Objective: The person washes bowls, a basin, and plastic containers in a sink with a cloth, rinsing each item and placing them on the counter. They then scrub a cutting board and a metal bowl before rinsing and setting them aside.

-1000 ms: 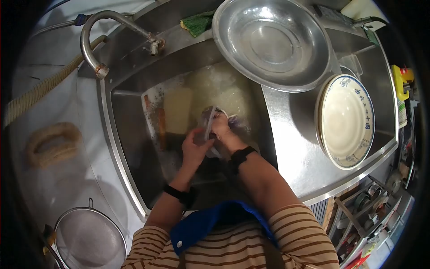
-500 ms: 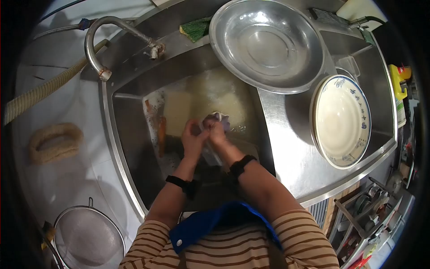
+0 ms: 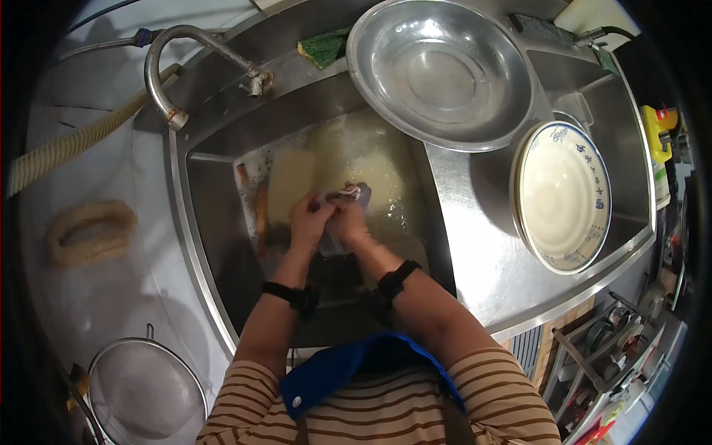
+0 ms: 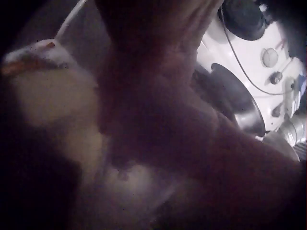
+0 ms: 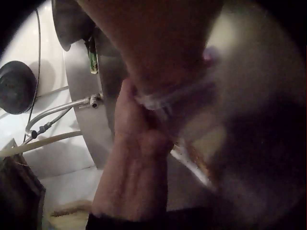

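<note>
Over the cloudy water in the steel sink (image 3: 211, 222), both hands work close together. My left hand (image 3: 305, 224) grips the rim of a clear plastic container (image 5: 156, 101); its walls are see-through and partly hidden by the hands. A purplish cloth with a white edge (image 3: 362, 194) is bunched in my right hand (image 3: 350, 224), against the container's rim. In the right wrist view the left hand's thumb side shows beside that rim. The left wrist view is dark and blurred, mostly filled by the hand.
A large metal basin (image 3: 445, 81) sits across the sink's back edge. Stacked patterned bowls (image 3: 567, 196) stand on the right drainboard (image 3: 475, 245). A curved faucet (image 3: 153, 70) is at the left, a green scouring pad (image 3: 324, 49) behind, and a mesh strainer (image 3: 148, 389) at lower left.
The hands have drawn closer together and the container has tilted and dropped lower between them. The cloth has shifted along its rim with the right hand.
</note>
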The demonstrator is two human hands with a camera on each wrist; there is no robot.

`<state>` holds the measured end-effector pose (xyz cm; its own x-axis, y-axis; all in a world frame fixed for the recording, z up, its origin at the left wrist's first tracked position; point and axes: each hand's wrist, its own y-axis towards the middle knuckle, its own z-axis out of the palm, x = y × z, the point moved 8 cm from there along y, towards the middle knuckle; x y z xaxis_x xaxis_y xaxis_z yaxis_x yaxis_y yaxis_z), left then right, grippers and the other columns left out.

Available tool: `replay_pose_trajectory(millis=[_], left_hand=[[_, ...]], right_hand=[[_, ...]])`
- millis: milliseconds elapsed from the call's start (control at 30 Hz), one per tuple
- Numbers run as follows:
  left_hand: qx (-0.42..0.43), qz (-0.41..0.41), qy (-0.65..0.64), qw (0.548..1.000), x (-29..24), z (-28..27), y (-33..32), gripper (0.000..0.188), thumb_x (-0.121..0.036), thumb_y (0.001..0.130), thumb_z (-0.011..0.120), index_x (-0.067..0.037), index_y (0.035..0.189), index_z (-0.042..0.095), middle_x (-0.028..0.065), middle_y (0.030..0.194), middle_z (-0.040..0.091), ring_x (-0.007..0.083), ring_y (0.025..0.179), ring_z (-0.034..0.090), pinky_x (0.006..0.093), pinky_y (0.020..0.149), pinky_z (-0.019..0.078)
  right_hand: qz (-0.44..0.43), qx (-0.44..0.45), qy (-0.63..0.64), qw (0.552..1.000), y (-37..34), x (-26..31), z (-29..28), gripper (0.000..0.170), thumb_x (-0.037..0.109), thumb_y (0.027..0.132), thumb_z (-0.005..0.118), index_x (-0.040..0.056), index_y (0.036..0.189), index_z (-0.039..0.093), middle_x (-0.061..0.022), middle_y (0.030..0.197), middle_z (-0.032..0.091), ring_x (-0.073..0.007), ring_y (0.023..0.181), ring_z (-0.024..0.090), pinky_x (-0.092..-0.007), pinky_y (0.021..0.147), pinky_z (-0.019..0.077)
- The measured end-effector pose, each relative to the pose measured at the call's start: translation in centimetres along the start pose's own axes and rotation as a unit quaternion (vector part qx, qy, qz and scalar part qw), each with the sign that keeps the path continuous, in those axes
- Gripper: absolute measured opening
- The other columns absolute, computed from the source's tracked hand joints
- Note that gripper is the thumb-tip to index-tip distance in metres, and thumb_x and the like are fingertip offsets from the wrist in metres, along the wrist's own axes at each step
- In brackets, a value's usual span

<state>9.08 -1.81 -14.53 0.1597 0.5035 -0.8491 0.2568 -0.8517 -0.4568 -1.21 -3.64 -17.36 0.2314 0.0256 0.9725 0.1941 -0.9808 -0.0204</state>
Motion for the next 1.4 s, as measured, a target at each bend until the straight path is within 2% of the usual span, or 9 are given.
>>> replay_pose_trajectory(millis=[67, 133, 200, 267, 433, 800, 867, 967, 1400], left_hand=[[-0.065, 0.147, 0.124, 0.979, -2.8, 0.2, -2.7, 0.039, -0.017, 0.065, 0.064, 0.001, 0.099, 0.056, 0.0095, 0.093, 0.060, 0.0172, 0.076, 0.059, 0.0275, 0.067, 0.0470], [-0.073, 0.177, 0.166, 0.967, -3.0, 2.1, -5.0, 0.043, -0.019, 0.065, 0.066, 0.000, 0.102, 0.056, 0.0095, 0.096, 0.060, 0.0183, 0.077, 0.059, 0.0280, 0.068, 0.0471], [-0.078, 0.209, 0.209, 0.952, -3.6, 2.3, -5.1, 0.046, -0.021, 0.065, 0.068, -0.002, 0.105, 0.055, 0.0095, 0.099, 0.059, 0.0193, 0.078, 0.059, 0.0286, 0.068, 0.0471], [0.007, -0.170, -0.113, 0.979, 2.0, 2.5, -2.6, 0.055, -0.025, 0.066, 0.069, -0.005, 0.113, 0.050, 0.0110, 0.099, 0.057, 0.0212, 0.081, 0.058, 0.0290, 0.070, 0.0466], [0.018, -0.105, -0.130, 0.986, 3.2, 0.0, 2.7, 0.060, -0.024, 0.068, 0.070, -0.005, 0.119, 0.045, 0.0119, 0.094, 0.057, 0.0195, 0.082, 0.056, 0.0284, 0.071, 0.0460], [-0.133, 0.140, 0.105, 0.975, -2.2, -1.1, -3.7, 0.048, -0.022, 0.069, 0.069, -0.001, 0.109, 0.052, 0.0093, 0.097, 0.057, 0.0141, 0.087, 0.055, 0.0275, 0.074, 0.0443], [0.005, -0.196, -0.170, 0.966, 6.0, -1.5, -0.1, 0.045, -0.023, 0.070, 0.067, -0.003, 0.108, 0.053, 0.0068, 0.095, 0.057, 0.0137, 0.084, 0.055, 0.0274, 0.072, 0.0441], [0.123, -0.131, -0.227, 0.957, 1.4, -0.6, 0.6, 0.044, -0.022, 0.070, 0.065, -0.005, 0.108, 0.052, 0.0068, 0.094, 0.057, 0.0151, 0.084, 0.055, 0.0279, 0.071, 0.0445], [-0.128, -0.073, -0.304, 0.941, 2.7, -3.1, -2.5, 0.060, -0.009, 0.076, 0.063, -0.008, 0.126, 0.031, 0.0115, 0.107, 0.051, 0.0194, 0.091, 0.055, 0.0339, 0.075, 0.0482]], right_hand=[[0.048, 0.006, 0.021, 0.999, 1.3, -1.3, -1.4, 0.014, 0.005, 0.072, 0.057, 0.0034, 0.085, 0.062, -0.0116, 0.078, 0.062, -0.0222, 0.069, 0.060, -0.0308, 0.062, 0.0464], [0.420, -0.039, 0.274, 0.864, 0.2, -6.3, -2.0, 0.014, 0.007, 0.073, 0.052, 0.0042, 0.079, 0.064, -0.0077, 0.070, 0.062, -0.0224, 0.066, 0.059, -0.0331, 0.061, 0.0457], [0.380, -0.016, 0.233, 0.895, 0.8, -7.6, -1.6, 0.014, 0.006, 0.074, 0.051, 0.0040, 0.079, 0.064, -0.0058, 0.069, 0.061, -0.0196, 0.064, 0.058, -0.0316, 0.060, 0.0455], [0.336, 0.007, 0.181, 0.924, 1.0, -7.3, -2.1, 0.014, 0.006, 0.075, 0.051, 0.0039, 0.079, 0.064, -0.0038, 0.067, 0.060, -0.0169, 0.063, 0.057, -0.0301, 0.059, 0.0453], [-0.050, 0.060, 0.036, 0.996, -1.1, 1.4, 0.4, 0.013, 0.004, 0.073, 0.053, 0.0039, 0.081, 0.064, -0.0088, 0.072, 0.062, -0.0171, 0.065, 0.058, -0.0301, 0.061, 0.0452], [0.253, 0.165, 0.095, 0.949, 1.3, -4.9, 2.2, 0.018, 0.005, 0.072, 0.054, 0.0037, 0.088, 0.062, -0.0143, 0.081, 0.061, -0.0220, 0.080, 0.059, -0.0314, 0.071, 0.0457], [0.235, 0.109, 0.402, 0.878, -0.4, -2.8, 3.3, 0.006, 0.001, 0.067, 0.055, 0.0038, 0.071, 0.058, -0.0040, 0.072, 0.059, -0.0140, 0.069, 0.055, -0.0290, 0.065, 0.0445], [-0.069, 0.188, 0.066, 0.977, -1.8, 3.4, 3.3, 0.013, 0.004, 0.068, 0.056, 0.0046, 0.080, 0.062, -0.0105, 0.076, 0.061, -0.0219, 0.073, 0.058, -0.0313, 0.070, 0.0447], [0.070, 0.011, -0.023, 0.997, 8.6, -0.8, -1.3, 0.018, 0.015, 0.075, 0.057, 0.0116, 0.092, 0.064, -0.0144, 0.088, 0.061, -0.0312, 0.076, 0.058, -0.0365, 0.069, 0.0464]])
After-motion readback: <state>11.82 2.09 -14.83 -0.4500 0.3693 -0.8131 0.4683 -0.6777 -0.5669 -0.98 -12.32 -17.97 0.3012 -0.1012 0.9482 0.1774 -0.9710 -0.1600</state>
